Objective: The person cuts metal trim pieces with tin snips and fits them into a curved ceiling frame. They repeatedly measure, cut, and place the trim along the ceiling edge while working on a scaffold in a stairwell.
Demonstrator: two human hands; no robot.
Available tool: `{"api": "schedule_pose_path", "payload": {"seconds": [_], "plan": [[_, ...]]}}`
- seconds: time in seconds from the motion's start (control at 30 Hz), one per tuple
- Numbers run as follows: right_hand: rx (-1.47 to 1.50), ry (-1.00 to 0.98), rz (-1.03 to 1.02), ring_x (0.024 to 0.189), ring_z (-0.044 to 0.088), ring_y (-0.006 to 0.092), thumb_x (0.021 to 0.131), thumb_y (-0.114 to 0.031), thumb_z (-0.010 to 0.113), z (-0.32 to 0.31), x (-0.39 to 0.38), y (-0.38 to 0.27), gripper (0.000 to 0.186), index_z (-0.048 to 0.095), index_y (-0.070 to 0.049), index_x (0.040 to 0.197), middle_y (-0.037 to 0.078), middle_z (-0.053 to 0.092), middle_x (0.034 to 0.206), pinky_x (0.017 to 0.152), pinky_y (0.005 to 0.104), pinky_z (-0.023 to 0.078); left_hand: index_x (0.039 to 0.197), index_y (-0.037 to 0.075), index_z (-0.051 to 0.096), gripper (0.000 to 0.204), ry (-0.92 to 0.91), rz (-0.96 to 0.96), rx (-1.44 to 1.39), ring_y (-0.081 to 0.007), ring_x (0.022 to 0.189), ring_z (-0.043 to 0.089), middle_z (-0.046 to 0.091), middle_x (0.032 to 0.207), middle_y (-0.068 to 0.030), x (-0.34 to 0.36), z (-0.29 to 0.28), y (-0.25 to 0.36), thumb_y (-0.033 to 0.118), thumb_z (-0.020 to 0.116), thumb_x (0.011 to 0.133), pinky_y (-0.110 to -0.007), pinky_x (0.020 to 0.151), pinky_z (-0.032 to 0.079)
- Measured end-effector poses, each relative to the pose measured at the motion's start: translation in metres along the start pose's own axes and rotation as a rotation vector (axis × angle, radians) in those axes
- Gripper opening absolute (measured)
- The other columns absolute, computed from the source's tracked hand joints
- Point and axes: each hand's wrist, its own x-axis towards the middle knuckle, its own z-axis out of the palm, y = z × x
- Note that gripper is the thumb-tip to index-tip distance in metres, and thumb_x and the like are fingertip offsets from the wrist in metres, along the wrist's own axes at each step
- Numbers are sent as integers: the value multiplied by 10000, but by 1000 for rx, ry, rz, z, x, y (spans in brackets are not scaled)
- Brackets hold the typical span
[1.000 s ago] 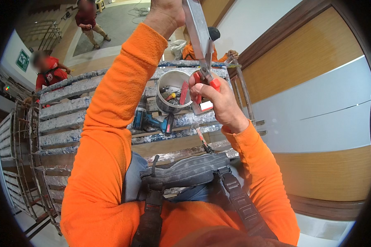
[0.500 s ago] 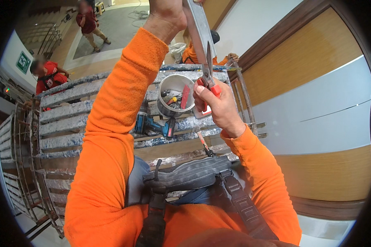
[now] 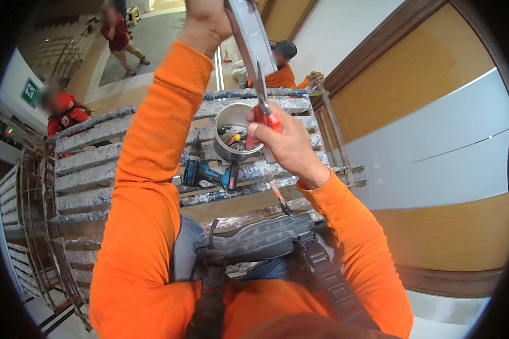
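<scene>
L hand (image 3: pixel 209 20) of mine, head view, is up at top centre of the frame, gripping a long grey metal strip (image 3: pixel 249 37); its fingertips are partly cut off by the upper edge. R hand (image 3: pixel 291 138), lower & just right of centre, is clenched round the red handles of a pr of snips (image 3: pixel 264 105). Blades point up & lie against the strip, near its lower visible pt; can't tell how far they're parted.

Below L of my R hand, approx mid-frame, a bucket (image 3: pixel 218 125) stands on the paint-spattered planks (image 3: pixel 96 164), w/ a yellow-handled tool (image 3: pixel 233 139) & other bits inside. Blue & black drill (image 3: pixel 208 174) lies just below it. Dark waist bag (image 3: pixel 254 236) sits across my lap, bottom centre.

Co-worker in orange (image 3: pixel 283 76) is upper centre, beyond the planks; one in red (image 3: pixel 68 116) far L; another in dark red (image 3: pixel 119 37) upper L. Wood & white wall panels (image 3: pixel 435 93) fill the R side.
</scene>
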Motion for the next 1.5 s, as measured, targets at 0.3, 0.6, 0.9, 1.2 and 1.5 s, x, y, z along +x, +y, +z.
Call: {"api": "schedule_pose_path", "payload": {"seconds": [0.3, 0.6, 0.9, 1.2, 1.5], "plan": [[-921, 606, -431, 922, 646, 330, 714, -55, 767, -45, 0, 10, 456, 621, -42, 1146, 129, 637, 982, 825, 429, 514, 1130, 33, 495, 460, 110, -270, 0, -176, 656, 520, 510, 812, -59, 33, -71, 36, 478, 382, 1110, -299, 535, 476], [-841, 603, -448, 899, 663, 303, 697, -93, 781, -27, 0, -6, 459, 615, -59, 1123, 96, 649, 966, 803, 404, 521, 875, 67, 460, 547, 358, -449, -88, -146, 515, 430, 425, 669, -32, 37, -102, -20, 569, 389, 1082, -280, 437, 408], [-957, 640, -470, 914, 658, 319, 697, -112, 776, -30, 0, -12, 469, 608, -61, 1132, 96, 655, 975, 803, 418, 516, 817, 109, 459, 578, 451, -453, -28, -148, 480, 400, 385, 614, -15, 32, -102, -35, 650, 494, 1018, -276, 423, 391], [-1007, 616, -489, 873, 621, 310, 650, -101, 794, -28, -1, -17, 496, 603, -64, 1107, 93, 610, 940, 768, 409, 484, 981, 51, 503, 497, 188, -598, -274, -139, 551, 447, 461, 724, -38, 34, -110, -39, 532, 423, 1079, -268, 469, 414], [-1087, 608, -532, 853, 612, 303, 636, -103, 810, -23, -1, -12, 500, 606, -57, 1091, 95, 593, 922, 755, 410, 479, 1137, 12, 506, 494, 4, -468, -246, -145, 612, 489, 514, 823, -57, 27, -97, -38, 500, 449, 1078, -271, 481, 419]]}}
